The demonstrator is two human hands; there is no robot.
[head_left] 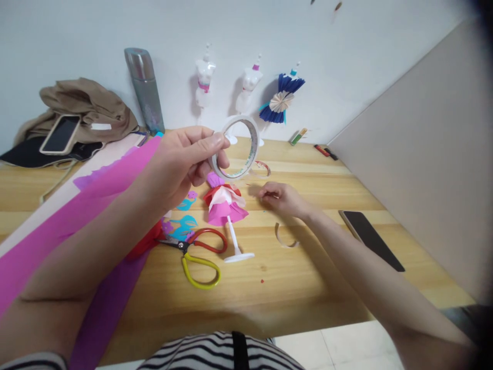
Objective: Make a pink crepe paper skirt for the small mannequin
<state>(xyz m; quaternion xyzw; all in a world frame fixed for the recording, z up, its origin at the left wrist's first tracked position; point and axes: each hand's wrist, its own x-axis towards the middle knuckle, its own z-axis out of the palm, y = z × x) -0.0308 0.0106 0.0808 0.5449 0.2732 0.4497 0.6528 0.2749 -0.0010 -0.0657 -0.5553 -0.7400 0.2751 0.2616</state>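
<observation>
My left hand point(185, 162) is raised above the wooden table point(316, 277), fingers closed on a roll of white double-sided tape point(241, 146) held upright. My right hand point(281, 198) rests low on the table, fingers pinched together on something too small to make out, possibly the tape's end. Just left of it lies a small mannequin point(225, 205) on its side, dressed in pink, white and red paper, its white stand point(236, 249) pointing toward me. Scissors point(196, 252) with one red and one yellow handle lie in front of it.
Pink and purple paper sheets point(96, 205) cover the table's left. Blue paper cut-outs point(185, 223) lie by the scissors. A curled tape strip point(285, 239) and a dark phone point(372, 239) lie right. Three mannequins point(250, 87), a metal flask point(146, 90), a bag with a phone point(77, 118) stand along the wall.
</observation>
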